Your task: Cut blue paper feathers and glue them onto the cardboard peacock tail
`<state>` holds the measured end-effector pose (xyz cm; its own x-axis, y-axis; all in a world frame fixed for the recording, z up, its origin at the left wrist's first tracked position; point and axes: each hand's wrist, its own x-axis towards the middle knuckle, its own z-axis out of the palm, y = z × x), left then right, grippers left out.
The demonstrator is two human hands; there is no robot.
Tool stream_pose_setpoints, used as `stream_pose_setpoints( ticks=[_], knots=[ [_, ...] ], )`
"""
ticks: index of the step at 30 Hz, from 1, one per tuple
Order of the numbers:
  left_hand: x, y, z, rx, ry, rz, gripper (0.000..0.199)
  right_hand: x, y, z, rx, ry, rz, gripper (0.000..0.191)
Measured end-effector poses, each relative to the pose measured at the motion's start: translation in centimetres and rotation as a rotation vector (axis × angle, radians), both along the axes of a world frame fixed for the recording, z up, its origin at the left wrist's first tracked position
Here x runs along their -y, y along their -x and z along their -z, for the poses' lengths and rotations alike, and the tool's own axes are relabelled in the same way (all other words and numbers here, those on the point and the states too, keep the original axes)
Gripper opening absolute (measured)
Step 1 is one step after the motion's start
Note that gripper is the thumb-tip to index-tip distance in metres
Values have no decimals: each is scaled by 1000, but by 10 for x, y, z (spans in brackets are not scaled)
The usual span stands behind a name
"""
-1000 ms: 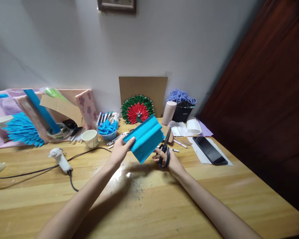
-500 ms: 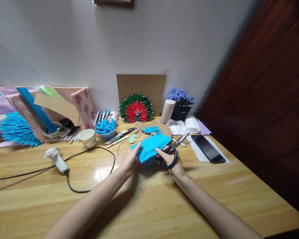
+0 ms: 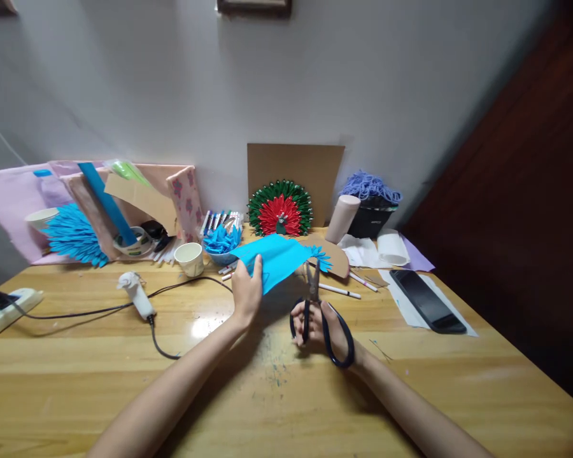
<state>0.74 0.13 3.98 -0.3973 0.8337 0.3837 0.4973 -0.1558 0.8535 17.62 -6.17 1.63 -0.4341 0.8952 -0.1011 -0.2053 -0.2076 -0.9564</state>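
Nearest: right hand (image 3: pixel 316 326), fingers closed around the looped handles of the scissors (image 3: pixel 313 290). Blades slightly parted, tips aimed away from the person; long axis runs near to far. Handles spread, presumably to keep the blades ready to move.

Just beyond and to the left: left hand (image 3: pixel 247 289), pinching the left end of a blue sheet (image 3: pixel 277 256), thumb over its upper face. Sheet appears held above the table (image 3: pixel 248 407), apart from the blades; long axis slants away rightward, free end pointing right. End grip probably leaves the rest unobstructed.

Farther left: paper cup (image 3: pixel 190 261), then a bowl (image 3: pixel 222 259) of blue pieces, likely gathering them together. Behind, a red-and-green peacock (image 3: pixel 281 211) stands before a cardboard panel (image 3: pixel 296 162), seemingly propped against the wall (image 3: pixel 363 76).
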Motion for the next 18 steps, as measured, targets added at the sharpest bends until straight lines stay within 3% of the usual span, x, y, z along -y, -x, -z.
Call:
stream_pose_setpoints(
  ticks=[3,6,11,18],
  knots=[
    [-2,6,-6,-51,-70,-52,29,7,-1,4,0,88,-208,62],
    [2,4,-9,-74,-116,-46,28,13,0,5,65,117,-285,65],
    [14,-11,-5,-142,-70,38,27,15,2,-2,146,146,-283,72],
    [18,-16,-6,-91,-70,98,27,12,4,-3,185,50,-230,69]
  ],
)
